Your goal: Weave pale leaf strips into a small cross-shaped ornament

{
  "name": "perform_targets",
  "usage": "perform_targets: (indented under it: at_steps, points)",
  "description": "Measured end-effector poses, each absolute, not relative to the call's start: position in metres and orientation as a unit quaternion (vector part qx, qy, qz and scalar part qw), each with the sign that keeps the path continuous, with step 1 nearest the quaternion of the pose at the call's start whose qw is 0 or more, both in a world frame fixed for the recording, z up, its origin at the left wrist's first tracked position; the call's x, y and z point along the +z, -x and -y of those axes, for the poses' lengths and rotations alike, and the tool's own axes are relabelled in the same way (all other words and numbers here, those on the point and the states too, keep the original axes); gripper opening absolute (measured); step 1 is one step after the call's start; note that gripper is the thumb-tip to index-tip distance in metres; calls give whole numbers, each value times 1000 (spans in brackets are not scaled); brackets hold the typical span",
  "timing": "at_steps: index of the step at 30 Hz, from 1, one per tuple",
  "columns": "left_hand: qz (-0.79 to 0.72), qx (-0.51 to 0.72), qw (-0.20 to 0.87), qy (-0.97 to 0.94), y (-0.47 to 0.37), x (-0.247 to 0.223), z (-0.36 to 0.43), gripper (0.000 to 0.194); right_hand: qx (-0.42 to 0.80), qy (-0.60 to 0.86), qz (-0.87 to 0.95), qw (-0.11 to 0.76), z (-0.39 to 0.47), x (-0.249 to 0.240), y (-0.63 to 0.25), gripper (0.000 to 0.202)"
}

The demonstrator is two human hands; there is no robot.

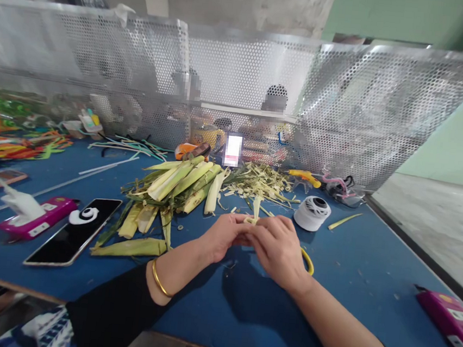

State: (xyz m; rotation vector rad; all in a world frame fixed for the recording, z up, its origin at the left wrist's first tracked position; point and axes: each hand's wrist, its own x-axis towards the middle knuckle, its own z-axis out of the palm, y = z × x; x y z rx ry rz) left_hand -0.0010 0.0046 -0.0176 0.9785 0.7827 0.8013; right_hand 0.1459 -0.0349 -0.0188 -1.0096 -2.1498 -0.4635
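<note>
Close together over the blue table (pixel 351 294), my left hand (pixel 225 235) and my right hand (pixel 280 248) both have their fingers closed on a pale husk strip (pixel 256 208). The strip sticks up between the fingertips and looks looped at its base. Beyond my left hand lies a pile of green-yellow corn husks (pixel 185 182). A yellow ring-shaped handle (pixel 308 261) shows partly from behind my right hand. To the right of my hands stands a spool of white thread (pixel 312 213).
Husk scraps (pixel 261 181) lie behind my hands, near a yellow tool (pixel 305 176). A phone (pixel 74 232) and a magenta power strip (pixel 39 218) lie left; another power strip (pixel 448 322) lies right. A perforated metal screen (pixel 241 76) stands behind, with people beyond.
</note>
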Motion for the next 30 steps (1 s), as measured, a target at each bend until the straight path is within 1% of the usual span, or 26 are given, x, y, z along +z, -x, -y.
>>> perform_targets:
  at_steps: [3, 5, 7, 9, 11, 15, 17, 20, 21, 22, 24, 27, 30]
  points:
    - [-379, 352, 719, -464, 1, -13, -2, 27, -56, 524, 735, 426, 30, -24, -149, 19]
    - [-387, 346, 709, -478, 2, -12, -2, 26, 56, 594, 680, 427, 26, -29, -150, 22]
    - [-390, 336, 705, -487, 2, -12, -2, 26, 142, 621, 650, 414, 23, -32, -149, 24]
    - [-388, 331, 706, -491, 2, -14, -3, 27, 166, 624, 642, 415, 22, -33, -148, 22]
    - [-393, 337, 700, -493, 1, -16, -3, 29, 155, 623, 640, 422, 23, -33, -146, 21]
    - [-428, 361, 666, -493, -3, -22, -2, 25, 161, 620, 638, 427, 25, -32, -143, 23]
    - [-435, 379, 659, -482, -5, -24, -2, 24, 200, 620, 624, 432, 25, -34, -141, 23]
    - [-442, 405, 664, -447, -6, -26, -4, 21, 296, 604, 582, 457, 24, -37, -138, 16]
    - [-447, 412, 666, -432, -5, -26, -5, 18, 312, 595, 576, 465, 24, -38, -137, 18]
    - [-453, 419, 667, -417, -5, -25, -7, 16, 310, 588, 582, 468, 25, -38, -138, 23]
    - [-461, 432, 669, -391, -2, -23, -10, 14, 260, 573, 636, 446, 26, -37, -140, 31]
    - [-462, 449, 669, -372, 2, -20, -13, 16, 125, 516, 763, 369, 29, -32, -147, 34]
    - [-464, 452, 666, -370, 2, -18, -12, 15, -12, 444, 835, 326, 29, -28, -152, 36]
